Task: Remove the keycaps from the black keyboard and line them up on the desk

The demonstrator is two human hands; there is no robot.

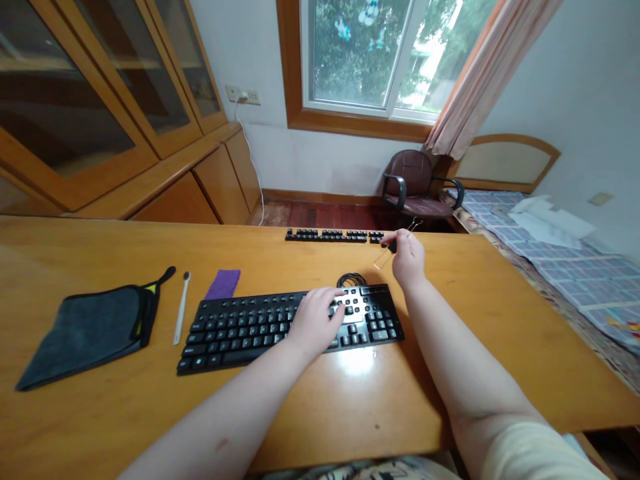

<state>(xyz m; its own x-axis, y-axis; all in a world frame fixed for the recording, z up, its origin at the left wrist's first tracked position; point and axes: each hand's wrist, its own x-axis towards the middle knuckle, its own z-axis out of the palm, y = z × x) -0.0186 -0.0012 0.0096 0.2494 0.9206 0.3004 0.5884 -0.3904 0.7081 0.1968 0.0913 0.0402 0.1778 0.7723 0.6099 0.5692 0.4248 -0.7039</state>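
Note:
A black keyboard (250,327) lies on the wooden table in front of me. My left hand (317,317) rests on its right half, fingers stretched over the keys beside the arrow and number keys. Above the table, past the keyboard's far right corner, my right hand (407,257) is closed around a wire keycap puller (383,258), whose thin metal loops stick out on both sides of the fingers. Close to that hand, black keycaps (333,236) stand in rows along the table's far edge. A coiled black cable (353,280) sits behind the keyboard.
Left of the keyboard lie a white toothbrush (183,310), a purple cloth (223,284) and a folded grey cloth (97,327). The wooden table (340,413) ends just before a brown armchair (413,180). A bed (540,247) stands to the right, cabinets (165,153) to the left.

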